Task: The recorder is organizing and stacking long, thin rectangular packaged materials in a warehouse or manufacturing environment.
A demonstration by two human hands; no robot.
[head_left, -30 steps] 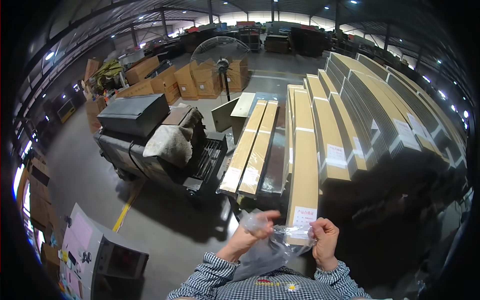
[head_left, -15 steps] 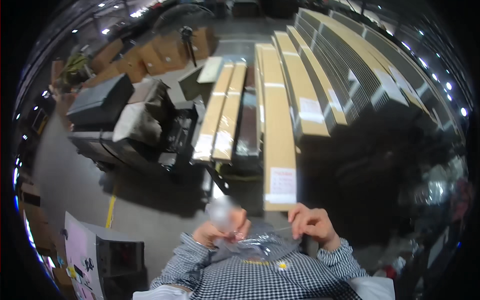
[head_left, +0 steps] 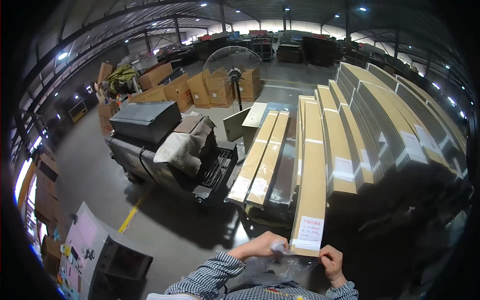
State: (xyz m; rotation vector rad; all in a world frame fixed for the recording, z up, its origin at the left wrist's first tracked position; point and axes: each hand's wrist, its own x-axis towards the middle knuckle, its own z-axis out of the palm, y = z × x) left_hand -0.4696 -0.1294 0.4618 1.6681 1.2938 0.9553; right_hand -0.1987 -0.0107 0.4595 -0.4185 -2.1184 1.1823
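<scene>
Clear plastic film (head_left: 280,270) hangs crumpled in front of my checked clothing, between my two hands. My left hand (head_left: 267,244) is closed round a whitish bunched part of it, left of the near end of a long cardboard-coloured strip (head_left: 312,165). At that end's right corner is my right hand (head_left: 332,262), its fingers curled in a pinch at what looks like the film's edge. A white label with red print (head_left: 308,232) lies on the strip just beyond the hands. My fingers partly hide the film.
Stacks of long strips (head_left: 385,120) fill the right side. Two film-wrapped strips (head_left: 262,160) lie left of the nearest one. Further left stands a dark machine (head_left: 170,155) draped with a pale cloth. A standing fan (head_left: 236,75) and cardboard boxes (head_left: 200,90) are behind; a white-topped cabinet (head_left: 85,245) stands near left.
My view has tilted up and turned left, showing more of the hall. Both hands have moved forward to the strip's near end, the left one closer to the right, film still between them.
</scene>
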